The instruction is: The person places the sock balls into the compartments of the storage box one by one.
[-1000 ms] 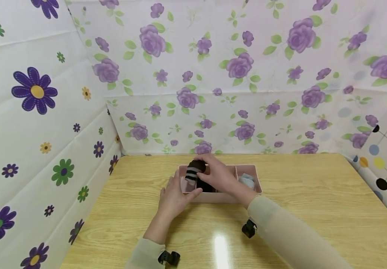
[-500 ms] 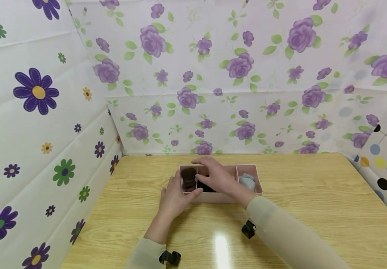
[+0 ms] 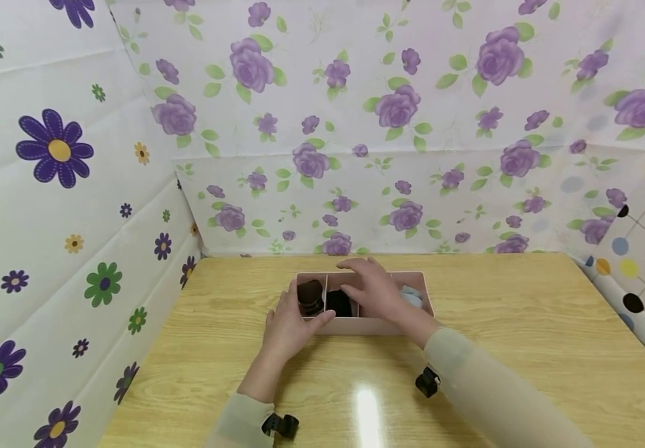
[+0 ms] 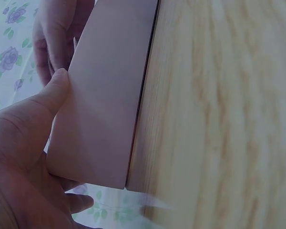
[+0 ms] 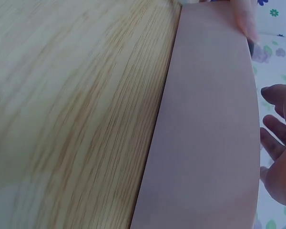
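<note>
A pink divided box (image 3: 356,326) stands on the table, split into several compartments in a row. In its leftmost compartment lies a dark brown, sock-like bundle (image 3: 310,296); beside it, past a divider, is a black cloth bundle (image 3: 339,303). A light blue cloth bundle (image 3: 411,295) sits in the rightmost one, partly covered by my right hand. My left hand (image 3: 291,326) holds the box's left end, thumb on the front wall (image 4: 102,95) near the rim and fingers round the side. My right hand (image 3: 377,290) hovers over the box with fingers spread, holding nothing visible; it hides the compartment below.
The wooden table (image 3: 502,330) extends on both sides and in front of the box. A flower-printed sheet (image 3: 311,124) hangs behind the table's far edge, with another printed sheet (image 3: 93,205) along the left. A dotted sheet (image 3: 642,261) borders the right.
My right hand let go of the dark striped bundle, which dropped into the leftmost compartment. Then the hand shifted right, uncovering the black bundle. My left hand stayed at the box's left end.
</note>
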`<state>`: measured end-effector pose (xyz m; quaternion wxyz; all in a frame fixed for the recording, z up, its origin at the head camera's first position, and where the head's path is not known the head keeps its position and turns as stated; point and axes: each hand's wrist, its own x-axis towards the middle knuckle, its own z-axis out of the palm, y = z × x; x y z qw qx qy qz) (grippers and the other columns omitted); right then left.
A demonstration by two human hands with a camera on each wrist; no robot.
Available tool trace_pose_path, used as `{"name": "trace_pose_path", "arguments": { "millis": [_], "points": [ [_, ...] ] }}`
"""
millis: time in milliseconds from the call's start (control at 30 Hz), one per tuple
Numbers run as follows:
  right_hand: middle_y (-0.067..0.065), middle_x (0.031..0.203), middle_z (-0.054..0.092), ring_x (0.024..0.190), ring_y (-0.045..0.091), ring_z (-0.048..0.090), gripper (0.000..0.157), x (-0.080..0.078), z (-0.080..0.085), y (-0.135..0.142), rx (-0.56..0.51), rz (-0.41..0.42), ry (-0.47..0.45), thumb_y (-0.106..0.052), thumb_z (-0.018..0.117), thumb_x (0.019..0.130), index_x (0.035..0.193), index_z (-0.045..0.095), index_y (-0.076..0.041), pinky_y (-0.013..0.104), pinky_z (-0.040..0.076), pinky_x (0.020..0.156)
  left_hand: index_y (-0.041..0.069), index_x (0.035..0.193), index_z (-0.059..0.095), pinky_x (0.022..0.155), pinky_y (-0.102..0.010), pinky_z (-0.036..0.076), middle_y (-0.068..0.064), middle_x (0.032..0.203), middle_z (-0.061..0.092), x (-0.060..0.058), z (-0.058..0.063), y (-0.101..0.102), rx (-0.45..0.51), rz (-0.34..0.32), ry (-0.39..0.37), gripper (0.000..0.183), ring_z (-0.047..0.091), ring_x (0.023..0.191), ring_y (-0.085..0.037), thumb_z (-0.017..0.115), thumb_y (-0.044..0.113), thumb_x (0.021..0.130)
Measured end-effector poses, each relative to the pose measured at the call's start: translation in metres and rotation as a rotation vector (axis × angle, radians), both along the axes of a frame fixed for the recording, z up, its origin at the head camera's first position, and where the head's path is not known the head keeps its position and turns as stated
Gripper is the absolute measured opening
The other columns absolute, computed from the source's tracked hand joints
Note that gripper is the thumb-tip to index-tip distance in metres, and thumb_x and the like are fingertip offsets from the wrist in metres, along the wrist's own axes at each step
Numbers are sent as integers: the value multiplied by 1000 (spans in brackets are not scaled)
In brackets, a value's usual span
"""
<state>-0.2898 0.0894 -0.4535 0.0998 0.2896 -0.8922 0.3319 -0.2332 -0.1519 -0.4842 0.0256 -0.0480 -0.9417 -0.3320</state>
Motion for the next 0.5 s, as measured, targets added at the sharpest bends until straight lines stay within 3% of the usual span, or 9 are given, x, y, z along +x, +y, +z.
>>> {"name": "trace_pose_path", "arguments": {
  "millis": [267, 500],
  "points": [
    [10, 152, 66, 146, 34, 57, 51, 5, 3, 25, 35, -86, -26, -17, 80, 105, 152, 65, -11, 59, 19, 133, 8, 178, 5, 125, -79, 18, -26, 176, 31, -4, 4, -5, 20, 2, 7, 130, 28, 163, -45, 76, 76, 92],
    [11, 153, 66, 145, 37, 57, 54, 17, 0, 47, 60, -132, 43, -25, 81, 105, 154, 64, -11, 64, 19, 132, 6, 178, 11, 125, -80, 19, -19, 181, 23, -4, 10, -11, -30, -10, 50, 126, 22, 166, -45, 77, 73, 93]
  ]
}}
